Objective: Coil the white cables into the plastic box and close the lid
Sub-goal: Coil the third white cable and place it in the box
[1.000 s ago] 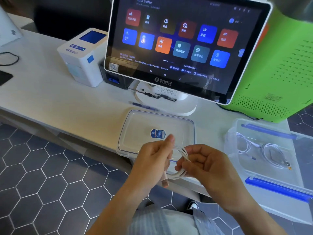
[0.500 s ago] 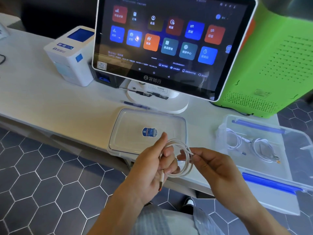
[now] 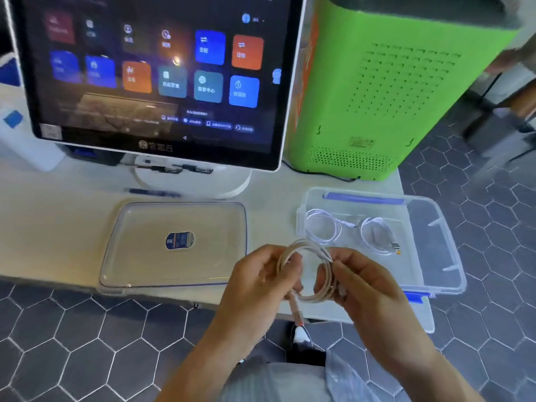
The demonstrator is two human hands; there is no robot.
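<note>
A white cable (image 3: 311,297) wound into a round coil hangs between my two hands just in front of the table edge. My left hand (image 3: 255,288) pinches its left side, and one plug end dangles below it. My right hand (image 3: 365,288) grips the coil's right side. The clear plastic box (image 3: 435,256) with blue clips stands open at the right, close behind my right hand. Two coiled white cables (image 3: 322,230) lie inside it. The clear lid (image 3: 139,256) lies flat on the table to the left, with a blue sticker in its middle.
A large touchscreen (image 3: 150,74) on a white stand rises behind the lid, with a dark pen (image 3: 153,192) at its foot. A green perforated machine (image 3: 391,91) stands behind the box. A white device (image 3: 23,140) sits at far left. Hexagon floor tiles lie below.
The coil has opened into a wider ring held by both hands. The view has swung right and closer, so the box now lies nearer my right hand.
</note>
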